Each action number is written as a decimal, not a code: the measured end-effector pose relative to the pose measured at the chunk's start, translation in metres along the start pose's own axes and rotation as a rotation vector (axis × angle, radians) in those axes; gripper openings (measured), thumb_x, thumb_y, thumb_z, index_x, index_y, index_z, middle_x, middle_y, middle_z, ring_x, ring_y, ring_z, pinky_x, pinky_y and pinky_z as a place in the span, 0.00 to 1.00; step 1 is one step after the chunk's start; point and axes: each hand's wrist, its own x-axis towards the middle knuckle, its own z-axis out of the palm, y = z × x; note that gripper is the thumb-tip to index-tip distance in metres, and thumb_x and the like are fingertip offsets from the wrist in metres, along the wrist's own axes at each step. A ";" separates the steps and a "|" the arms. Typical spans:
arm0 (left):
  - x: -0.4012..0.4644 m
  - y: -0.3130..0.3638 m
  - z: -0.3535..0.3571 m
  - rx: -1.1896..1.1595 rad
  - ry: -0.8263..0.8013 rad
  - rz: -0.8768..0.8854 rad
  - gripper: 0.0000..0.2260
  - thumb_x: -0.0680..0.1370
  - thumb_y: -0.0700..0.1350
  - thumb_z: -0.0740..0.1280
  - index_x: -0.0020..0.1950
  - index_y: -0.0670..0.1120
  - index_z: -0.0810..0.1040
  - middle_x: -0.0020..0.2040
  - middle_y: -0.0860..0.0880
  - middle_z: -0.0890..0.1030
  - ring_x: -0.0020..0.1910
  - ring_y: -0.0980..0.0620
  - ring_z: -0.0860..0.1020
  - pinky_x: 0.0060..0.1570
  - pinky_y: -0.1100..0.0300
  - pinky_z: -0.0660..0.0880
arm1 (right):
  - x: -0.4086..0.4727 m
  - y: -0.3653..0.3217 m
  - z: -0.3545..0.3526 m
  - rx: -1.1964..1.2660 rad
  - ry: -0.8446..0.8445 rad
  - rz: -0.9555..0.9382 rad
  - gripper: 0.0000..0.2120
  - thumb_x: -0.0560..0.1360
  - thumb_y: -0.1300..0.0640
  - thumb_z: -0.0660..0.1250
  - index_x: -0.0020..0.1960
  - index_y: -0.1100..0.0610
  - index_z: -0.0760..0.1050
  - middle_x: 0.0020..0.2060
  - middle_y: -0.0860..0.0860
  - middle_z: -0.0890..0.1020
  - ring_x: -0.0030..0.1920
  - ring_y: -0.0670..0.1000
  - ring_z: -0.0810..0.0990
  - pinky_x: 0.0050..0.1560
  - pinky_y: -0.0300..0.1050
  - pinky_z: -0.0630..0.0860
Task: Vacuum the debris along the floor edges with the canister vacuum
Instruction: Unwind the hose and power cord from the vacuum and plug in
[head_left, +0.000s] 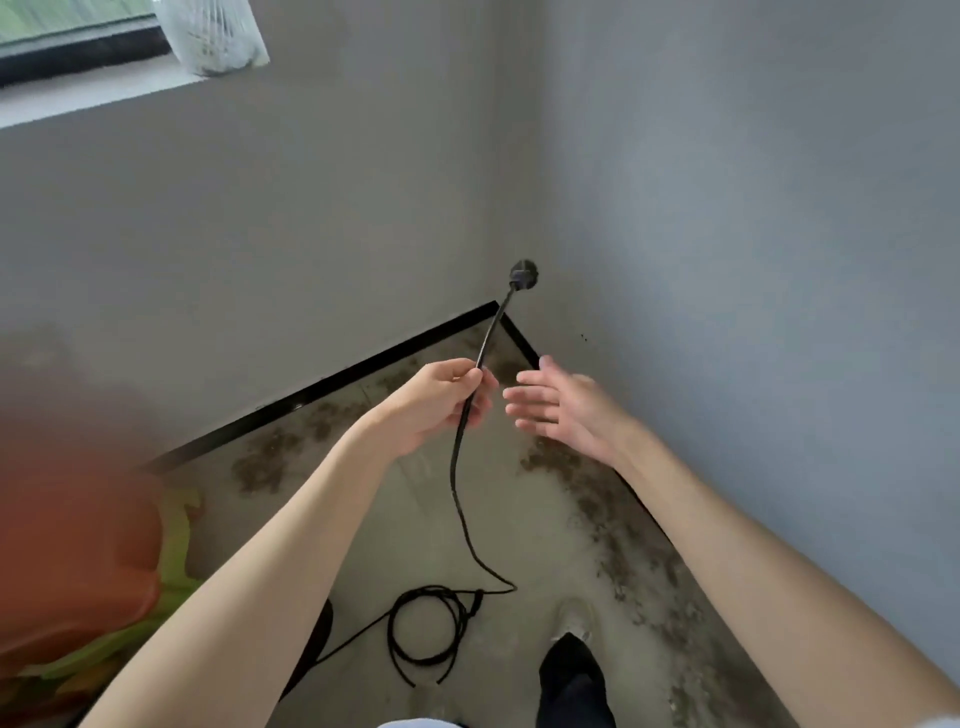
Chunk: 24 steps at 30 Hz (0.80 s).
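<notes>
At centre, the thin black cord (470, 410) runs up through the left hand (441, 402), whose curled fingers and thumb pinch it; its round plug (523, 272) sticks up at twelve o'clock against the wall corner. Toward six o'clock the cord drops into one loose coil (426, 631) on the pale floor (415, 535). Just beside, at three o'clock, the right hand (558, 408) hangs empty, fingers straight and slightly spread. Brown crumbly debris (613, 540) lines two black skirtings. One dark shoe (571, 680) stands at five o'clock; a blurred orange shape (72, 561) fills eight o'clock.
</notes>
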 end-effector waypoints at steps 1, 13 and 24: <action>0.005 -0.001 0.007 0.001 -0.004 -0.005 0.12 0.83 0.40 0.55 0.46 0.43 0.75 0.36 0.47 0.75 0.33 0.52 0.74 0.37 0.65 0.75 | 0.008 -0.012 -0.011 0.172 0.015 -0.020 0.18 0.83 0.46 0.54 0.62 0.59 0.70 0.48 0.56 0.83 0.46 0.52 0.83 0.47 0.47 0.80; 0.093 0.004 0.081 0.218 0.060 -0.054 0.07 0.82 0.42 0.59 0.55 0.44 0.76 0.36 0.50 0.79 0.35 0.51 0.75 0.44 0.61 0.74 | 0.058 -0.077 -0.116 0.458 0.169 -0.120 0.07 0.81 0.63 0.62 0.44 0.60 0.75 0.36 0.54 0.82 0.39 0.50 0.80 0.43 0.39 0.77; 0.250 -0.001 0.102 0.505 0.198 0.205 0.15 0.82 0.43 0.58 0.67 0.52 0.72 0.32 0.51 0.70 0.31 0.52 0.68 0.37 0.59 0.70 | 0.145 -0.072 -0.170 -0.203 0.295 -0.117 0.09 0.80 0.56 0.65 0.46 0.60 0.80 0.39 0.54 0.81 0.40 0.48 0.75 0.42 0.41 0.72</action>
